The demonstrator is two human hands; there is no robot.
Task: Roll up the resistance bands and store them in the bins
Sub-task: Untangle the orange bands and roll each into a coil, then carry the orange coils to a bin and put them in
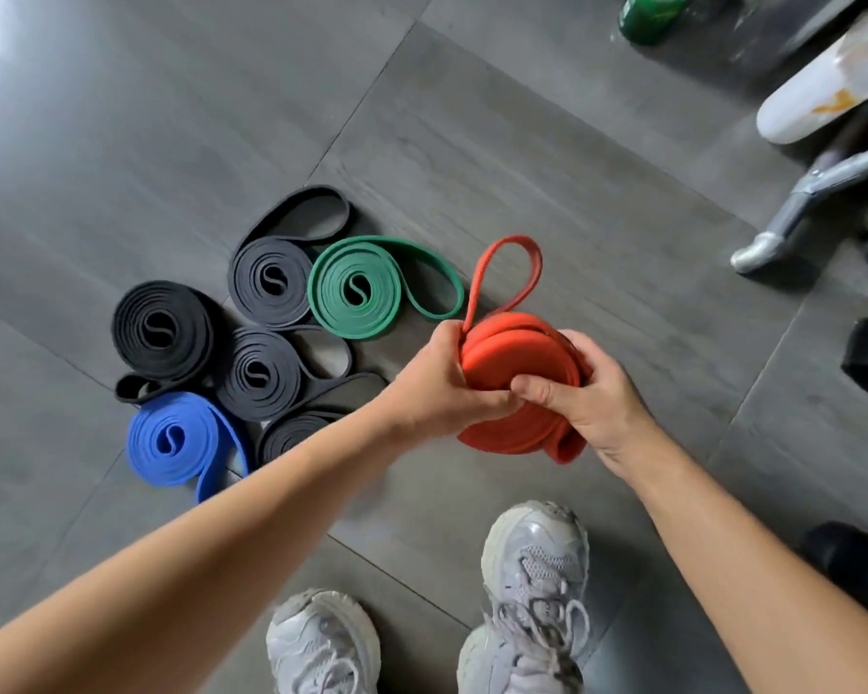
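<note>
Floor point(522, 142) of dark grey tiles carries rolled coils: black point(161, 328), green point(357, 288), blue point(171, 438). Orange band point(517, 353), a thick matte coil right of them, is grasped by your left hand point(442, 378) and right hand point(592, 398); one loose loop point(516, 240) remains unrolled.

Orange band point(517, 373); green band point(357, 288); blue band point(171, 440); black bands point(164, 328); grey floor point(121, 142).
</note>
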